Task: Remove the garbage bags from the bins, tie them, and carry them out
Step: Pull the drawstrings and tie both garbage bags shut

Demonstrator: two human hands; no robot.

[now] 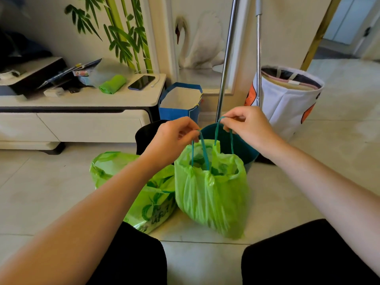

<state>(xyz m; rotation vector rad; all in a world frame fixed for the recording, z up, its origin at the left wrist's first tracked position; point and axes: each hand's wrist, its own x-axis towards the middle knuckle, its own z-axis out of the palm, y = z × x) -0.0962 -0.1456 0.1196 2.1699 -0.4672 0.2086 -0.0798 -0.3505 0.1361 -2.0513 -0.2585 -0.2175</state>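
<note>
A light green garbage bag (211, 194) hangs just above the tiled floor, its mouth gathered by teal drawstring loops. My left hand (170, 138) pinches the left loop (202, 149). My right hand (246, 124) pinches the right loop (221, 128), held a little higher. Behind the bag stands a teal bin (240, 145), and a black bin (144, 134) shows partly behind my left wrist. A second green printed bag (148, 202) lies on the floor to the left, its mouth loose and open.
A low white cabinet (82, 118) on the left carries a phone (141, 82) and a roll of green bags (113, 83). A blue paper bag (181, 101), two metal poles (226, 58) and a white fabric basket (287, 99) stand behind. My black-clad knees frame the bottom.
</note>
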